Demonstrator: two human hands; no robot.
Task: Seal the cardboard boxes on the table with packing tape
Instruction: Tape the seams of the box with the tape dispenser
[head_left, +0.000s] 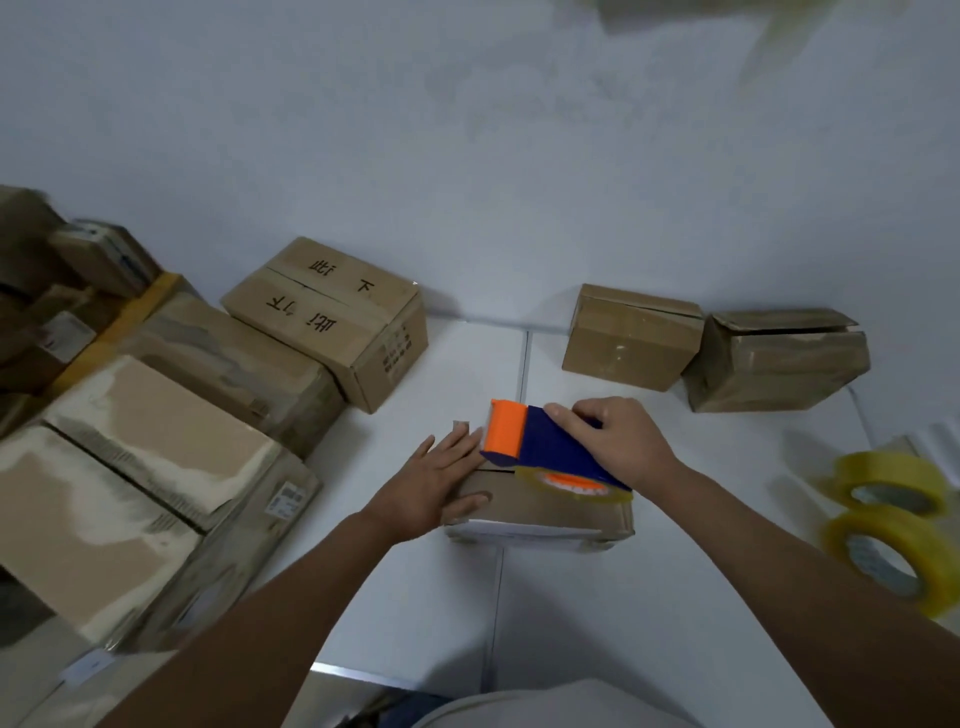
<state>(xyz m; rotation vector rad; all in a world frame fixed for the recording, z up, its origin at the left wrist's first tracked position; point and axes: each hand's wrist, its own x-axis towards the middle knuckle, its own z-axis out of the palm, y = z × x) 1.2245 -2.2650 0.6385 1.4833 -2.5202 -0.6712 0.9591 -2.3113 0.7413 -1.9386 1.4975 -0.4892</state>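
We see bare white table (395, 571) around the small box (540, 506). Our left hand (434, 486) lies flat and open on it; our right hand (618, 441) grips the tape gun (540, 441).

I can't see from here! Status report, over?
Left hand flat on small brown cardboard box. Right hand gripping blue-and-orange tape dispenser, pressed on box top. Nothing in the way.

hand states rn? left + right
Left hand: open, flat on the small box, holding nothing.
Right hand: closed around the tape dispenser on that box.
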